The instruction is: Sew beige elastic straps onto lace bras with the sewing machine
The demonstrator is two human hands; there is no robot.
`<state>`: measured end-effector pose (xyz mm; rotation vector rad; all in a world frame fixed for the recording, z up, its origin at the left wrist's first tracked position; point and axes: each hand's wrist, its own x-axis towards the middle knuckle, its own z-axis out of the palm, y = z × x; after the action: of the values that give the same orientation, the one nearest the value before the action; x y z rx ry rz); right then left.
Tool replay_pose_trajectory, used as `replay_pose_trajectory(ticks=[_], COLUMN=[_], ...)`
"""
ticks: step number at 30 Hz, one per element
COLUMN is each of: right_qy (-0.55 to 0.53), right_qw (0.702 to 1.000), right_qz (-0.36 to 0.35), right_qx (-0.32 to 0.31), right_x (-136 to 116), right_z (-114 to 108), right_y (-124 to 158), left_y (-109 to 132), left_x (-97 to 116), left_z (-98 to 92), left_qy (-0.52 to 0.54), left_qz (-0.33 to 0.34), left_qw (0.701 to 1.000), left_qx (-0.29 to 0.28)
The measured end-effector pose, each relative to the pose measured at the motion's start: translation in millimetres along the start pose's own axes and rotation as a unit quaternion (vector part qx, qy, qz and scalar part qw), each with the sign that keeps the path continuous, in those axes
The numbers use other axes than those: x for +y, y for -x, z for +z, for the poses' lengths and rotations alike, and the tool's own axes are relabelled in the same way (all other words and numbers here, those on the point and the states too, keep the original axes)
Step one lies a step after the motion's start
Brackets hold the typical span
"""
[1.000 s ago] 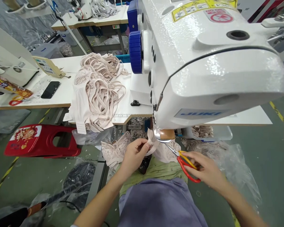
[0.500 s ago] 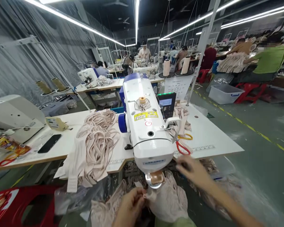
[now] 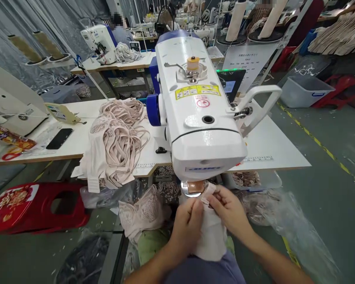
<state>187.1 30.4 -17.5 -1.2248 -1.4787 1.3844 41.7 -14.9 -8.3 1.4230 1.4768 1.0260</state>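
Observation:
In front of the white sewing machine a beige bra hangs over my lap, its band end raised just below the machine head. My left hand pinches the near part of it, fingers curled closed. Higher and to the right, my right hand grips the narrow band end between thumb and fingers. Both hands are close together beside the machine's metal and brown front part. Another lacy beige bra lies to the left over my leg. The needle area is hidden by the machine head.
A heap of beige bras lies on the left tabletop. Further left are a black phone, a snack packet and red-handled scissors. A red stool stands lower left, and a clear plastic bin sits under the right side.
My right hand has come in from the right of the machine and now holds the bra's band end. The left hand has moved slightly up and right. The view has tilted down and closer.

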Motion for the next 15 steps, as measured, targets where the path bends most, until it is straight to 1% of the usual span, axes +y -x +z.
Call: replay_pose_trajectory(ticks=[2,3,4,6,8,10,12,15], right_qy=[0.031,0.055,0.076,0.098,0.107,0.121,0.139,0.167], right_qw=[0.999,0.998,0.997,0.995,0.994,0.992,0.99,0.985], right_qz=[-0.014,-0.02,-0.024,-0.024,-0.021,-0.025,-0.025,-0.032], right_qx=[0.016,0.021,0.021,0.005,-0.016,-0.024,-0.022,-0.021], right_x=[-11,-15,-19,-22,-21,-16,-10,-5], right_z=[-2,-4,-6,-11,-16,-21,-24,-23], right_y=[-17,-26,-34,-48,-55,-57,-58,-65], left_y=[-4,-5,-6,-9,-11,-14,-17,-21], left_x=[-1,-4,-7,-15,-21,-23,-22,-17], left_z=[-6.7,-10.6,-14.3,-19.9,-22.2,-22.0,-21.1,-21.7], left_qy=[-0.022,-0.055,-0.098,-0.195,-0.281,-0.336,-0.36,-0.372], left_qz=[-0.022,-0.017,0.001,0.073,0.163,0.226,0.253,0.267], left_qw=[0.999,0.998,0.994,0.977,0.945,0.914,0.897,0.887], left_qx=[0.027,0.035,0.038,0.037,0.036,0.039,0.043,0.053])
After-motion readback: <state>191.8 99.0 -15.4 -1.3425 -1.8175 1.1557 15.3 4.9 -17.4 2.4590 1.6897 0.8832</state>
